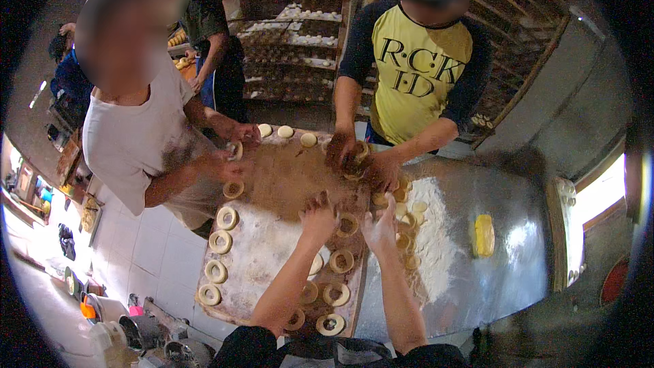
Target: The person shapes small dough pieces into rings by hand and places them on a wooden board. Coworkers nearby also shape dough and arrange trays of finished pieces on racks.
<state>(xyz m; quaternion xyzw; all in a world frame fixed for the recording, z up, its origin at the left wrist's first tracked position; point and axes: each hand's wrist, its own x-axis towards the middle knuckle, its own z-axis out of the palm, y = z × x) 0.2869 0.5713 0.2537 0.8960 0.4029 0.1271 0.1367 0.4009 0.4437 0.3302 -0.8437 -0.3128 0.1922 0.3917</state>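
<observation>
Over the middle of the wooden board (266, 242) is my left hand (320, 218), its fingers apart and slightly bent, with nothing visible in it. Just right of it lies a ring of dough (347, 225). My right hand (380, 230) is at the board's right edge, thumb and fingers apart, beside flat dough pieces (403, 242) on the metal tabletop (470, 300). More dough rings (341, 261) lie in rows near my forearms, one with a dark centre (330, 325). A pale round piece (315, 264) is partly hidden behind my left forearm.
Spread flour (432, 232) and a yellow slab (484, 236) lie on the metal table. Across from me, a co-worker in a yellow shirt (419, 75) handles dough rings; another in white (139, 143) works at the left edge. Racks of dough (306, 27) stand behind.
</observation>
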